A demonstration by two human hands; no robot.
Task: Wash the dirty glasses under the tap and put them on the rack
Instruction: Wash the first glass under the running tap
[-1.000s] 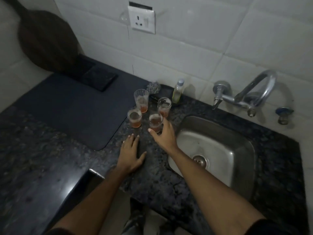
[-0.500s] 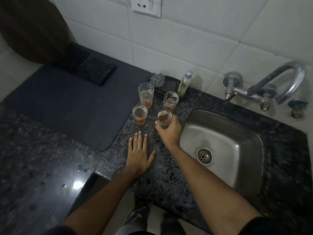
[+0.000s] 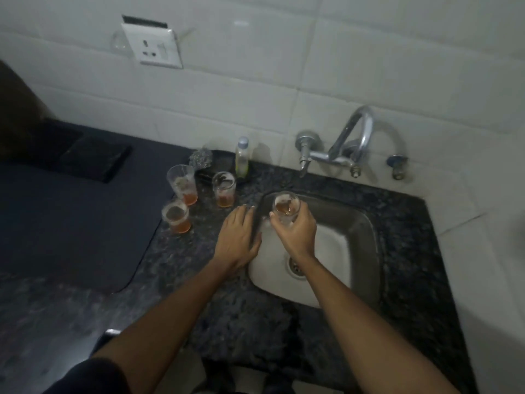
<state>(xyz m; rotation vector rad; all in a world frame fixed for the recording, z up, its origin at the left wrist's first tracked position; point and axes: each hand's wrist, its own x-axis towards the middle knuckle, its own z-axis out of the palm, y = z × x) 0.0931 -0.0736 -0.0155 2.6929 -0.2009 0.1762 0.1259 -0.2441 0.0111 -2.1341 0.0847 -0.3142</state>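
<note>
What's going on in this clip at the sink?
A person is starting to wash dirty glasses. The right hand holds one glass, with some orange liquid in it, over the sink. The left hand lies flat on the counter at the sink's edge. Three more dirty glasses stand on the counter. No water shows at the tap.

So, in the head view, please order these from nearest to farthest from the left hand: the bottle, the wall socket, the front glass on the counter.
Measured from the left hand:
1. Front glass, on the counter just left of the hand.
2. Bottle, behind the hand at the wall.
3. Wall socket, high on the tiles, up and left.
</note>
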